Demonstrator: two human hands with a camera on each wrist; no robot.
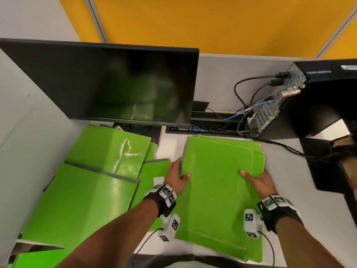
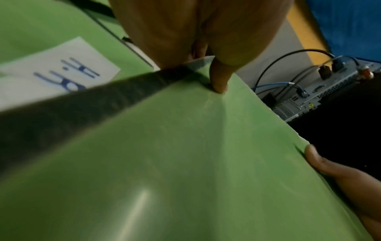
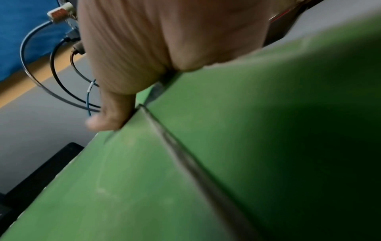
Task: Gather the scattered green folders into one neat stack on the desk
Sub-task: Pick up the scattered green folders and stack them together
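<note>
A stack of green folders [image 1: 216, 182] lies on the desk's right half, its layers slightly fanned at the right edge. My left hand [image 1: 176, 176] grips the top folder's [image 2: 185, 163] left spine edge, thumb on top. My right hand [image 1: 257, 180] grips its right edge [image 3: 156, 163], thumb on the cover and fingers beneath. More green folders [image 1: 81, 194] lie overlapping on the left, one with a torn cover [image 1: 116, 149] and another with a white handwritten label [image 2: 53, 70].
A dark monitor [image 1: 116, 84] stands at the back left. At the back right stands a black computer tower [image 1: 316, 97] with cables [image 1: 243, 93] trailing over the grey desk [image 1: 289, 190]. Grey partition walls close in the left and rear.
</note>
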